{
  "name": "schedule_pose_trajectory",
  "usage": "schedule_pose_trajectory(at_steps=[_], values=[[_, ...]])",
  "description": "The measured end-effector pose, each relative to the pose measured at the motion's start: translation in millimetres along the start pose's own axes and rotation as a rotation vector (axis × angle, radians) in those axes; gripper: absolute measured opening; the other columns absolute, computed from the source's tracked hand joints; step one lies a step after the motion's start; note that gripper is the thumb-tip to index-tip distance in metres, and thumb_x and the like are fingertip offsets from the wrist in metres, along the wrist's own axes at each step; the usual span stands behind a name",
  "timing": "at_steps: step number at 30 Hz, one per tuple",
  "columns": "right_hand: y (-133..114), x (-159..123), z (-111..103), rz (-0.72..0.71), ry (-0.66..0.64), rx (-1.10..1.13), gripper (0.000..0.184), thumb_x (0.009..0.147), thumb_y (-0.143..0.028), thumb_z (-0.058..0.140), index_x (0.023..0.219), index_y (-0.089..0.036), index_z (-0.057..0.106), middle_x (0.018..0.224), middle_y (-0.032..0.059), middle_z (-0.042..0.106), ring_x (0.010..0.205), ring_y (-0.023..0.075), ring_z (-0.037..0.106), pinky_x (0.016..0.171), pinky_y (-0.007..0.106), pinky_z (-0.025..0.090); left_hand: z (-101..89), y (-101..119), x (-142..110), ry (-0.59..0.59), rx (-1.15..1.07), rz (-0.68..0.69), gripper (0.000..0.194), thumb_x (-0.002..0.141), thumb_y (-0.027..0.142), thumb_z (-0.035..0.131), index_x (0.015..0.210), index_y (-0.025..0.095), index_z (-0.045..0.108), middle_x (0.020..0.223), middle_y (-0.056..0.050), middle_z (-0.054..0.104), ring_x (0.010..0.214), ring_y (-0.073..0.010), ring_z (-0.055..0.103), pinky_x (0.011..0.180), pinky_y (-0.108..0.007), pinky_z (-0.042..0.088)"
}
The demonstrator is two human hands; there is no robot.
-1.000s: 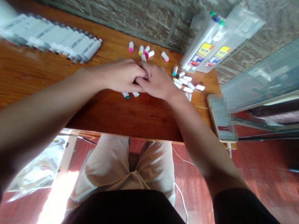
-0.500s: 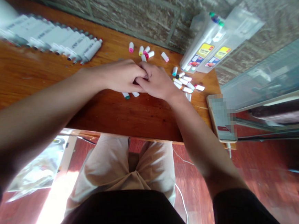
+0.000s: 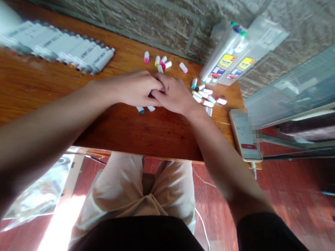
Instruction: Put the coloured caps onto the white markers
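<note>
My left hand (image 3: 138, 88) and my right hand (image 3: 174, 93) are clasped together above the wooden table (image 3: 153, 136). Their fingers are closed and folded into each other, with a thumb lying across; whether anything lies between the palms is hidden. Behind and below them, loose white marker caps with coloured ends stick out, among them a dark green-ended cap (image 3: 140, 110) and a pink-ended cap (image 3: 146, 57). Beside my right wrist lies a heap of similar caps (image 3: 204, 93). Left of my hands, a row of grey-white markers (image 3: 71, 46) lies side by side.
Against the brick wall (image 3: 153, 14) stands a clear plastic marker case (image 3: 232, 60) with yellow labels. A phone (image 3: 245, 135) with a white cable (image 3: 254, 171) rests at the table's right edge. A glass pane (image 3: 292, 88) is at the right. A plastic bag (image 3: 39, 193) is below left.
My hands stay clasped in the same hold. The table, case and phone sit slightly lower and further left in view, as the camera has shifted a little.
</note>
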State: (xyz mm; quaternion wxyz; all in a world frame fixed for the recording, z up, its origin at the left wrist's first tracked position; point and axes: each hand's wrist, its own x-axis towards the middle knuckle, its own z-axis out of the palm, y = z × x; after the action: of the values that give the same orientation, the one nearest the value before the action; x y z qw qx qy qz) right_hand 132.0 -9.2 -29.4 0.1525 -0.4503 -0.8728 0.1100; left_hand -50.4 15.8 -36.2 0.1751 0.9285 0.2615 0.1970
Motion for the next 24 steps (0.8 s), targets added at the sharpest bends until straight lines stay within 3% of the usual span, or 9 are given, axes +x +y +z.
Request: schedule_pose_trajectory(at_steps=[12,24], values=[[-0.1,-0.1,-0.3,0.026,0.024,0.059,0.017,0.093,-0.028,0.052,0.102,-0.021,0.064,0.099,0.01,0.074,0.095,0.0297,0.068,0.089,0.043,0.052,-1.5,6.8,1.6,0.008,0.07,0.03,0.012,0.081,0.024,0.066,0.072,0.021,0.073,0.057,0.001,0.066,0.057,-0.0135,0.062,0.057,-0.026,0.035],[-0.2,-0.7,-0.8,0.016,0.044,0.091,0.017,0.09,-0.027,0.054,0.102,-0.021,0.065,0.099,0.0103,0.076,0.093,0.0306,0.07,0.086,0.044,0.054,-1.7,7.0,1.8,0.018,0.092,0.032,0.011,0.08,0.026,0.066,0.074,0.022,0.074,0.063,0.0,0.071,0.061,-0.0151,0.064,0.057,-0.026,0.035]])
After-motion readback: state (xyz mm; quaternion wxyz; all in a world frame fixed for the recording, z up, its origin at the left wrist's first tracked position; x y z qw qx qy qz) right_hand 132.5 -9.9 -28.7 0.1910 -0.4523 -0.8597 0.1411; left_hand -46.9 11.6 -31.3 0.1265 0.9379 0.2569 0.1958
